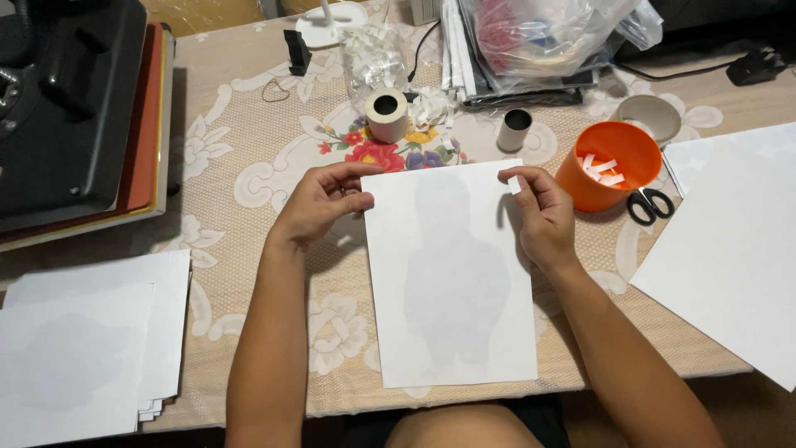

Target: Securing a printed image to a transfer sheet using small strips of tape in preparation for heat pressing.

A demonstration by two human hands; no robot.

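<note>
Left hand (319, 203) pinching the top left corner of a white rectangular paper sheet (452, 278); right hand (539, 216) gripping its top right corner. Hands held apart, sheet flat between them on the beige floral tablecloth (240, 166). Just beyond the right hand, an orange plastic cup (609, 166) with black-handled scissors (651, 203) beside it. Beyond the left hand, a cream tape roll (386, 114).

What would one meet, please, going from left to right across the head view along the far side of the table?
Black heat press → white paper roll → small grey tube → orange cup holding paper strips → black-handled scissors.
</note>
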